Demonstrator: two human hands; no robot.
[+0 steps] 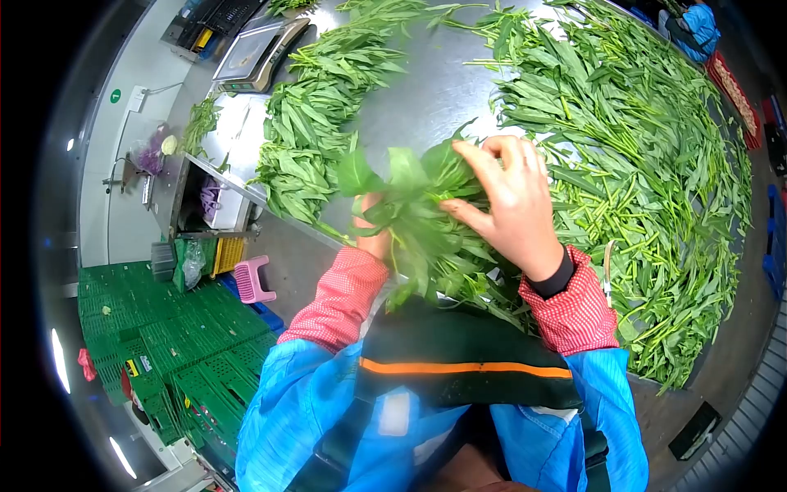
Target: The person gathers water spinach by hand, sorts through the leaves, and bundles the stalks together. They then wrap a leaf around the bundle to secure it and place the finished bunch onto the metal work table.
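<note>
A bunch of water spinach [410, 201] is held up over the near edge of the metal table, its leaves slightly blurred. My left hand [370, 234] grips it from the left, with the fingers mostly hidden behind the leaves. On the other side, my right hand [518, 201] has thumb and forefinger spread apart at the bunch's edge, the fingertips close to the leaves. Right of it lies a large heap of loose water spinach [623, 139], with cut stems showing. Laid-out bunches of water spinach [311, 123] form a row on the left.
A weighing scale [261, 53] stands at the table's far left. The bare metal tabletop [418, 82] shows between the greens. Green plastic crates [180, 336] and a pink stool [254, 279] are on the floor at left. Another person [695, 31] is at the far right.
</note>
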